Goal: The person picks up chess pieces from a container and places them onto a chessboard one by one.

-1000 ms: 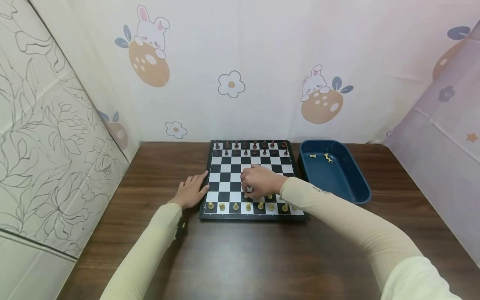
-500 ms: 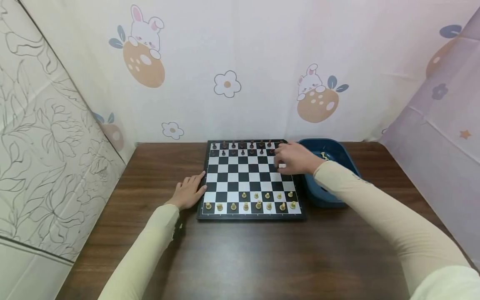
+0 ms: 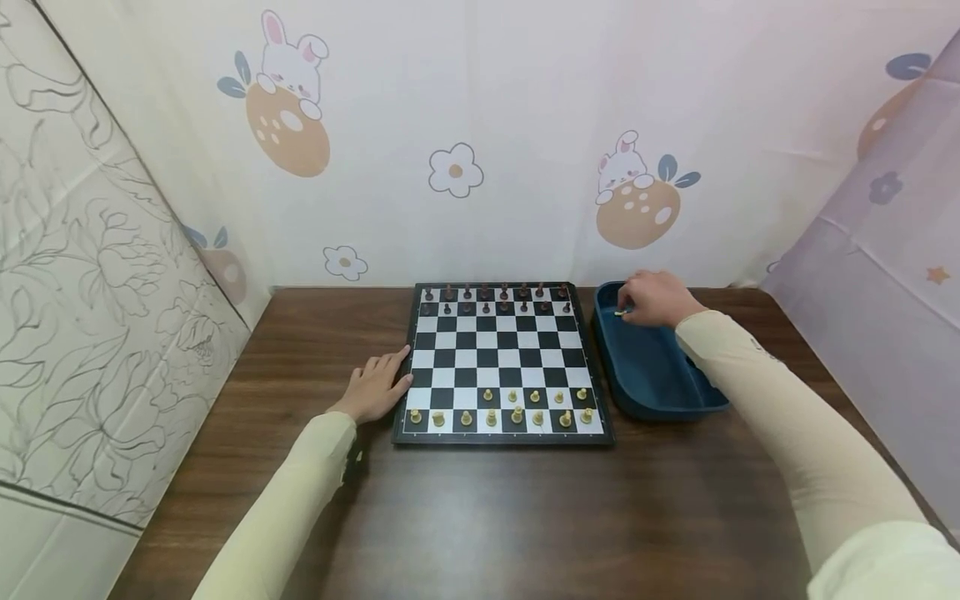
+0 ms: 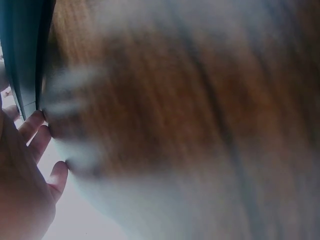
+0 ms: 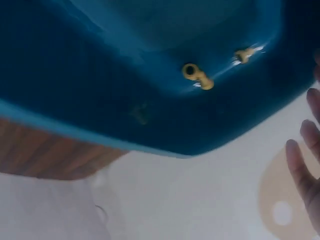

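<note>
My left hand (image 3: 372,388) rests on the table, fingers spread, fingertips right at the left edge of the chessboard (image 3: 454,377). In the left wrist view, fingers (image 4: 58,177) lie near the board's dark side. My right hand (image 3: 654,298) is over the far end of the blue tray (image 3: 647,407), fingers angled down. A small cream chess piece (image 3: 619,313) shows beside its fingertips. Two cream chess pieces (image 5: 198,77) lie in the tray in the right wrist view, where the fingers (image 5: 296,162) appear loosely extended at the right edge, with no piece visible between them.
Dark chess pieces (image 3: 486,307) fill two rows on the board's far side. Cream pieces (image 3: 517,415) line the near row, with several cream pawns (image 3: 535,397) ahead of them. The brown wooden table (image 3: 480,517) meets a patterned curtain (image 3: 525,100) behind.
My right hand has moved from the board's near-middle, past its right edge, to the tray. Cream pawns it covered are now visible. My left hand keeps its place at the board's edge.
</note>
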`<state>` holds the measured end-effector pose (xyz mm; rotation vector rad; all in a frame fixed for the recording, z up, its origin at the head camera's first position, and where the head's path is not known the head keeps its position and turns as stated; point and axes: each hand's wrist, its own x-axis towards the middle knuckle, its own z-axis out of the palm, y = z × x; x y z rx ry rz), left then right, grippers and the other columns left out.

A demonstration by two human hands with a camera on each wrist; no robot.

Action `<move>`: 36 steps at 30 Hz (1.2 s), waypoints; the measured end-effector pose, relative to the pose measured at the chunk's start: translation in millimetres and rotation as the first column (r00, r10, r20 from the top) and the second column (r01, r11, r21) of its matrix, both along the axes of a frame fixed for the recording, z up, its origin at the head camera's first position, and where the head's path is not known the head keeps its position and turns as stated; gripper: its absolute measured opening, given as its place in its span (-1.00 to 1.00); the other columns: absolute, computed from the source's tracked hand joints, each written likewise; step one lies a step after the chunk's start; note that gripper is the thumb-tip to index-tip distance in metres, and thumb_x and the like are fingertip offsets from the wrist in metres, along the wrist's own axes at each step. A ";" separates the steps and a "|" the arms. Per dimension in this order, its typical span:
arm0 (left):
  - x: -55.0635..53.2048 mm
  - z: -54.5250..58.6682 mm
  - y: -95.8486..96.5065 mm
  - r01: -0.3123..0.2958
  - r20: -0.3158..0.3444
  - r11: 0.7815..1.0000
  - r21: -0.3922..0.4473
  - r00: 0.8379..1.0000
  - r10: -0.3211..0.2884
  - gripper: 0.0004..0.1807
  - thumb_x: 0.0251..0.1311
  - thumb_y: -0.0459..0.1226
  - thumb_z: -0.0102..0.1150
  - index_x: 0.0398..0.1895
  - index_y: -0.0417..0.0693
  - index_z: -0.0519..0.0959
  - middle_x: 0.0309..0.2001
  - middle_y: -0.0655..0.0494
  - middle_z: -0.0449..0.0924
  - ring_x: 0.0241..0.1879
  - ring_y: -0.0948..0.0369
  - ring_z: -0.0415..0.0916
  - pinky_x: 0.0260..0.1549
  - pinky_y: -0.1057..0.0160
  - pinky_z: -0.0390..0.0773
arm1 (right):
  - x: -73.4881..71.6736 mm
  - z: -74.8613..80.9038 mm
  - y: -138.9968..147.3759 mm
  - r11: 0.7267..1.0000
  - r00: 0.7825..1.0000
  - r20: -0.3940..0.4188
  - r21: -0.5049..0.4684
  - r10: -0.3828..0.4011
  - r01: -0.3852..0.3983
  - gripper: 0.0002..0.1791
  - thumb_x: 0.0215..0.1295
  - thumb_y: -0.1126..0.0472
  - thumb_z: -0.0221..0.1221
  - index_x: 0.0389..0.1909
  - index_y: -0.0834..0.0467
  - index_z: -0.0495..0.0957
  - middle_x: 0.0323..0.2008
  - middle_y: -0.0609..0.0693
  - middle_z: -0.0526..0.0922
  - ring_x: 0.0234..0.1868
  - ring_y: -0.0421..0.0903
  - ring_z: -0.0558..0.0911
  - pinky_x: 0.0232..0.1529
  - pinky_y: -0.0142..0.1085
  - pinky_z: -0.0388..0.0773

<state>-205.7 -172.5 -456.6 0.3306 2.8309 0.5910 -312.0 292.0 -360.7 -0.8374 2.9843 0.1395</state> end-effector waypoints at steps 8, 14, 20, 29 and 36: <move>-0.6 -0.7 0.5 -0.004 -0.010 1.000 -0.002 1.000 0.004 -0.32 0.43 0.01 -0.21 0.52 0.00 -0.03 0.41 -0.13 0.13 0.31 -0.11 0.09 0.15 -0.25 0.06 | -20.2 -28.4 12.4 0.994 0.993 0.039 -0.001 -0.108 0.108 -0.79 0.06 0.25 0.29 -0.27 0.24 0.70 -0.36 0.12 0.67 -0.43 0.00 0.56 -0.33 -0.01 0.53; 0.9 -5.6 0.9 0.005 -0.019 1.000 -0.006 1.000 -0.005 -0.32 0.43 0.02 -0.22 0.52 0.02 -0.02 0.41 -0.09 0.15 0.31 -0.07 0.11 0.10 -0.18 0.14 | -17.7 -48.2 12.8 0.991 0.991 0.010 0.008 -0.136 0.136 -0.83 0.12 0.31 0.25 -0.62 0.15 0.54 -0.70 -0.04 0.43 -0.63 -0.08 0.40 -0.54 -0.16 0.37; 1.1 -5.5 1.0 -0.002 -0.021 1.000 -0.014 1.000 0.002 -0.33 0.43 0.02 -0.21 0.51 0.04 -0.01 0.40 -0.07 0.16 0.32 -0.05 0.11 0.11 -0.17 0.14 | -15.6 -55.0 9.1 0.991 0.991 -0.039 -0.021 -0.132 0.131 -0.61 0.16 0.34 0.21 -0.77 0.10 0.30 -0.77 -0.04 0.29 -0.68 -0.07 0.36 -0.58 -0.16 0.33; 2.1 -3.2 5.5 -0.013 -0.017 1.000 -0.015 1.000 0.012 -0.34 0.43 0.02 -0.22 0.51 0.04 0.00 0.40 -0.06 0.16 0.32 -0.03 0.11 0.13 -0.17 0.13 | -19.2 -63.2 16.3 0.995 0.991 -0.097 0.021 -0.095 0.098 -0.62 0.20 0.37 0.17 -0.76 0.13 0.34 -0.79 -0.02 0.34 -0.70 -0.06 0.39 -0.60 -0.12 0.40; 2.5 -1.4 3.4 -0.016 -0.019 1.000 -0.015 1.000 0.015 -0.34 0.43 0.01 -0.21 0.51 0.02 -0.01 0.40 -0.09 0.16 0.32 -0.06 0.11 0.13 -0.18 0.12 | -20.2 -57.7 13.0 0.996 0.993 -0.073 -0.014 -0.091 0.090 -0.65 0.09 0.39 0.19 -0.77 0.11 0.31 -0.79 -0.04 0.30 -0.71 -0.08 0.34 -0.60 -0.19 0.30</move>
